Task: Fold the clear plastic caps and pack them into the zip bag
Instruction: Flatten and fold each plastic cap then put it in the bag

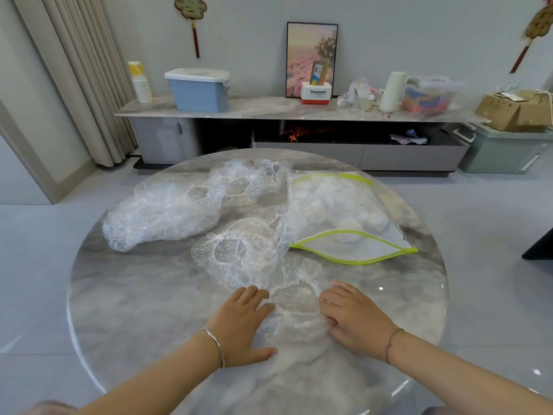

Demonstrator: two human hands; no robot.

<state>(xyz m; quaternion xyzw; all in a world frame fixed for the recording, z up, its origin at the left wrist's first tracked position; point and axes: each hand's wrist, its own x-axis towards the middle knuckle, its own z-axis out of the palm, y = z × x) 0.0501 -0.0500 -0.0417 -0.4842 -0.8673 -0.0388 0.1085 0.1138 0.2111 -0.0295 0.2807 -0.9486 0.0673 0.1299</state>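
Cap in hand: a clear, crinkled plastic cap with an elastic rim (294,307) lies spread flat on the near part of the table, between the two hands.
Left hand: left hand (242,320) rests palm down on the cap's left edge, fingers extended and loosely spread, gripping nothing.
Right hand: right hand (354,317) rests palm down on the cap's right edge, fingers slightly curled, not pinching.
Step judged: flattening the cap ahead of the first fold; no fold shows yet.
Next move calls for: lifting one edge over the other, pressing the air out, then carrying the folded piece to the bag mouth.
Zip bag: clear plastic zip bag with a yellow-green seal (350,226) lies beyond and to the right, mouth gaping toward the hands, pale folded pieces already inside.
Remaining stock: second loose clear cap (236,250) just beyond the hands; a heap of clear caps (167,214) further left.
Surface: round, glossy grey marble-pattern table (143,295), slippery by appearance.
Room: pale tiled floor; low grey cabinet (299,110) against the wall carrying a blue lidded bin (199,91) and a framed pink picture (311,59); beige curtain (80,79) at left.
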